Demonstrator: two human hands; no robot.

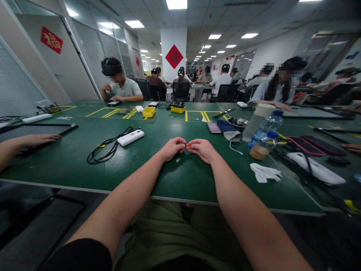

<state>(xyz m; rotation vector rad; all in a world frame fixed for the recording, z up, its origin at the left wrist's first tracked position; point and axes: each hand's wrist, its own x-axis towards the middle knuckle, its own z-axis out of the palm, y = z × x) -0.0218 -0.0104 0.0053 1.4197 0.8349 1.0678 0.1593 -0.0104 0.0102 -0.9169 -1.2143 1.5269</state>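
Observation:
Both my hands meet above the green table (158,177), fingertips almost touching. A small orange-red piece (189,145) shows between them, too small for me to name its kind. My right hand (201,149) pinches this piece between thumb and fingers. Just beside it, my left hand (174,148) is closed in a pinch at the piece's other end; what its fingertips grip is too small to make out. To the left of my hands lies a white power bank (131,138) with a black cable (108,148) looped next to it.
On the right stand plastic bottles (262,145), a pale tumbler (258,120), a metal bowl (238,122), phones (306,146) and a white cloth (265,173). Yellow trays (149,111) sit farther back. Another person's hand (42,140) rests at left; co-workers sit opposite.

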